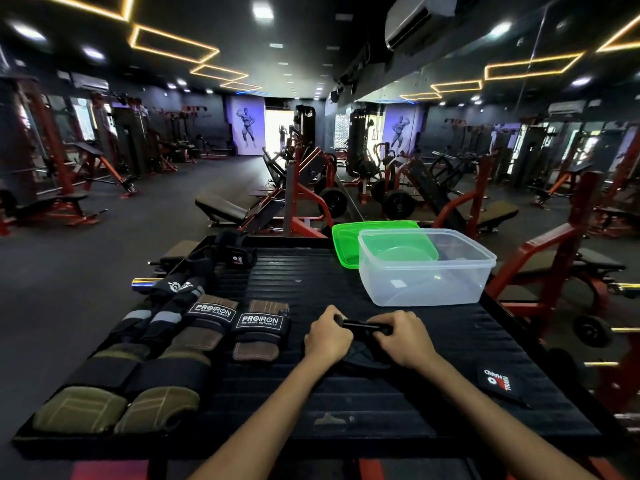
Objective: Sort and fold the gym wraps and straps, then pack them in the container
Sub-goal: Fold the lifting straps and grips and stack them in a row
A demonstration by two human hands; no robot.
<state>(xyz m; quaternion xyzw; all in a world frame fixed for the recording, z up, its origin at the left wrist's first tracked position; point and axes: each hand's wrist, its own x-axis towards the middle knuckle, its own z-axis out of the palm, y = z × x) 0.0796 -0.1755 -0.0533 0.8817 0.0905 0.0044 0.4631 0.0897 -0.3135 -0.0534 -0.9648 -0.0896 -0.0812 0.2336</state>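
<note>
Both your hands are on one black strap (363, 336) at the middle of the ribbed black desk (311, 278): left hand (327, 337) curls round its left end, right hand (403, 337) pinches the right end, so both are grasping, neither released. The strap looks part-rolled into a short bar, with loose black fabric bunched under your wrists. The clear container (424, 266) sits open and apparently empty at the far right of the desk, and the green lid (346, 237) lies behind it, touching. Sorted gear lines the left side: two PROIRON wraps (261, 322), olive padded grips (114, 407), and dark wraps further back. One more wrap with a red logo (500, 384) lies near the right edge. Risks from here, as judgement: the roll springs open if you let one end go before it is secured; the bunched fabric below could get folded in crooked; the red-logo wrap sits close enough to the edge for your right forearm to knock it off; it could also simply get missed at packing.
</note>
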